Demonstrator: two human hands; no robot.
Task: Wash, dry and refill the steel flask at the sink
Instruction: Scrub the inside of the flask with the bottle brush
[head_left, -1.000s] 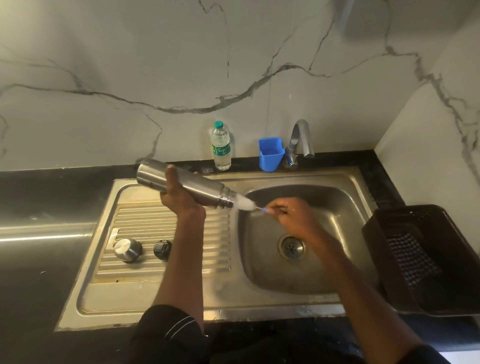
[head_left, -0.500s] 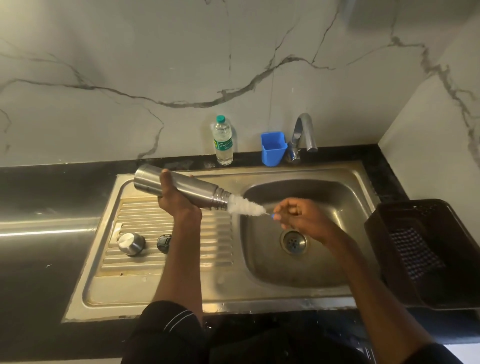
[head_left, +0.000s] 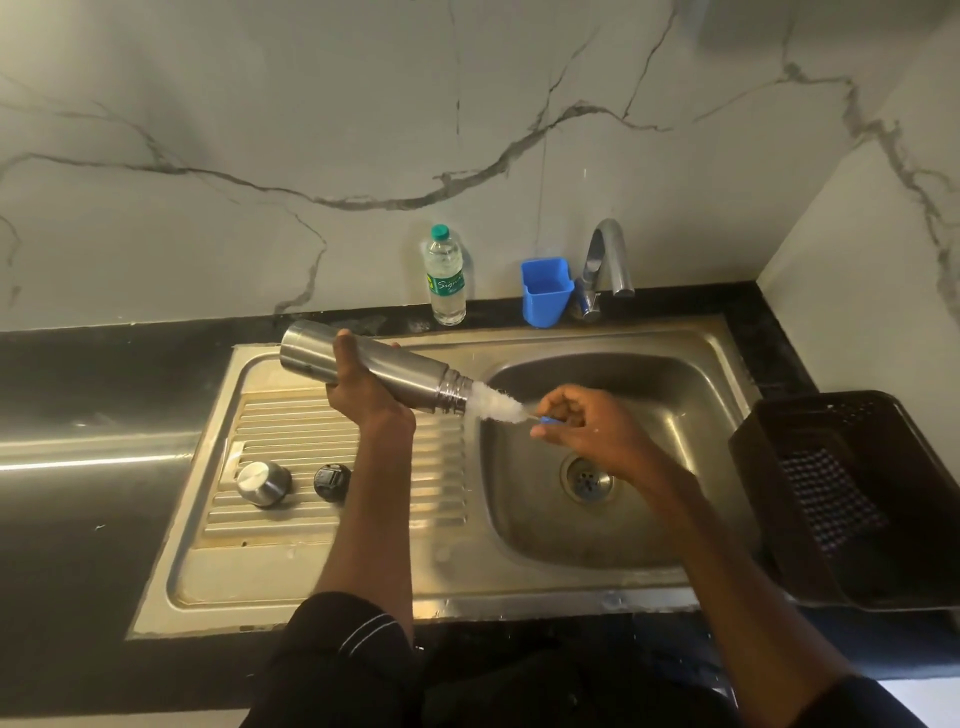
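My left hand (head_left: 363, 395) grips the steel flask (head_left: 374, 366) tilted over the sink (head_left: 519, 571), mouth right; my right hand (head_left: 587, 426) pinches the bottle brush (head_left: 498, 408) at its mouth.

From my feed I see two bare forearms reaching out from dark sleeves pushed up near the elbows. The left sleeve (head_left: 343, 639) is black with thin pale piping: two fine lines curving across the bunched cuff. The right sleeve (head_left: 857, 701) shows only as a dark edge at the bottom corner. I see no rings, watch or gloves on the left hand (head_left: 363, 395) or right hand (head_left: 587, 431).
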